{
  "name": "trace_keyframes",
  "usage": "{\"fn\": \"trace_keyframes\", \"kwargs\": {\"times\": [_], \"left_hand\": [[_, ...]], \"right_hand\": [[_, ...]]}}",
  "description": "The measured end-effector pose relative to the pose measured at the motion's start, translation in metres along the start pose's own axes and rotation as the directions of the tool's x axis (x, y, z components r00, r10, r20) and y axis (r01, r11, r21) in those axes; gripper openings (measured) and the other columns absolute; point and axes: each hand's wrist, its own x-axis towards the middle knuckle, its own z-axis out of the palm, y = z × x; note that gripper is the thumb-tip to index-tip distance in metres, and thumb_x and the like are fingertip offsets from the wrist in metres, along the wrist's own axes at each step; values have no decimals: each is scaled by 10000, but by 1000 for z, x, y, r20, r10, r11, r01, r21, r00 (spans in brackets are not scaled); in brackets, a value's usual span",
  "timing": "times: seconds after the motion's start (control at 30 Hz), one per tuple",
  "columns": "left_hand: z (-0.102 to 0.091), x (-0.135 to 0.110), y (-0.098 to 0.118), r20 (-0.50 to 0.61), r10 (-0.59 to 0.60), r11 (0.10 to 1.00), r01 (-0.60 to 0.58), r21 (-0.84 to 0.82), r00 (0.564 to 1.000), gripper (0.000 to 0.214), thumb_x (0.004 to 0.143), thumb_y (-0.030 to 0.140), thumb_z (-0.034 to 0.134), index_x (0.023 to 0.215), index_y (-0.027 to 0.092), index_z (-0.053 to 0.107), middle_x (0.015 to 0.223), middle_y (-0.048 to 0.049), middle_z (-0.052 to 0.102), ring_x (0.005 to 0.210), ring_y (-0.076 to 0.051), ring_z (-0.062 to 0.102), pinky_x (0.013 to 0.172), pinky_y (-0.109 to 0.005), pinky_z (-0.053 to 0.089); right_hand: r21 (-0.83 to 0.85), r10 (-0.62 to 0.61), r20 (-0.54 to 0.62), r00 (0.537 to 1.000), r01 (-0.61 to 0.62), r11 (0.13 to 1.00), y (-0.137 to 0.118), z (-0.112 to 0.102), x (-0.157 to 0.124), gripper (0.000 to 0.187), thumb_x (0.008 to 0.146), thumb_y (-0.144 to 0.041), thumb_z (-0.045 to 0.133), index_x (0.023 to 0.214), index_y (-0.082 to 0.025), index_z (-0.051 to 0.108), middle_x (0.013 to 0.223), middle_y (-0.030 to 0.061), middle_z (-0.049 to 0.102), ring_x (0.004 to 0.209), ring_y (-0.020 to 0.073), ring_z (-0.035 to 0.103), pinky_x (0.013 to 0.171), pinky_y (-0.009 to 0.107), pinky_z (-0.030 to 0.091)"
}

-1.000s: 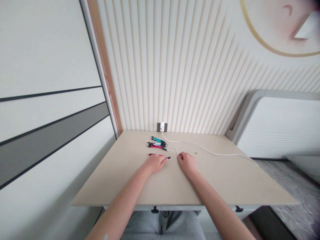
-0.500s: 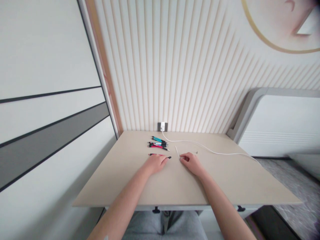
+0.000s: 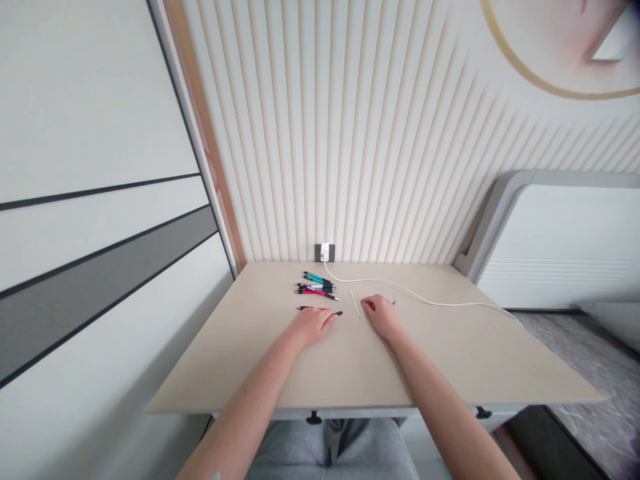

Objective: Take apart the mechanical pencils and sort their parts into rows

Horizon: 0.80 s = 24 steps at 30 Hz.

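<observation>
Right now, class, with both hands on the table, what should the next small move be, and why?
Probably the right hand should pinch the thin white stick: it lies loose on the table just beside those fingers, while the left hand rests on the red-and-black pen.

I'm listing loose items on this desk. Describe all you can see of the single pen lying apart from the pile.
The lone pen is slim, with a red barrel and black ends, plastic by its look. It lies flat on the beige table, crosswise to the person, just nearer than the pile of pens. The left hand rests beside it, fingertips at its right black end; whether they touch is too small to tell.
</observation>
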Motion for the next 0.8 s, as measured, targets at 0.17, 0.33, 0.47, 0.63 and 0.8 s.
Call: {"fn": "trace_keyframes", "kwargs": {"times": [0.17,0.33,0.47,0.63,0.8], "left_hand": [[0,0,-1,1,2,1000,-2,3,1000,428,993,398,280,906,204,651,870,-69,721,810,-222,674,722,-290,457],[2,0,-1,-5,-2,1000,2,-6,1000,439,994,414,276,908,205,652,853,-67,721,797,-218,675,713,-284,455],[3,0,-1,-13,-7,1000,7,-14,1000,435,990,415,290,910,200,659,839,-69,722,780,-223,675,718,-291,459],[2,0,-1,-26,0,1000,-1,-24,1000,418,989,398,304,907,201,663,865,-71,725,803,-221,674,735,-290,460],[4,1,-2,-34,14,1000,-15,-23,999,410,991,395,305,905,202,657,867,-68,723,805,-219,674,727,-290,457]], "right_hand": [[-34,-15,-27,1000,14,999,-10,-6,-4,271,920,-258,456,1030,-195,695,1006,78,678,882,187,622,816,268,411],[-53,-76,23,997,77,996,-24,-7,-23,272,933,-294,461,1036,-216,700,980,68,677,873,177,623,817,250,407],[-67,-91,49,995,94,993,-28,-2,-28,272,931,-305,478,1007,-198,717,967,80,673,875,182,622,801,247,409],[-41,-123,60,991,125,991,-30,1,-25,270,938,-283,475,993,-187,721,954,78,668,873,174,620,806,242,416],[8,-183,71,981,183,983,-36,2,-29,262,936,-285,484,941,-199,731,885,65,667,840,168,618,780,242,426]]}}
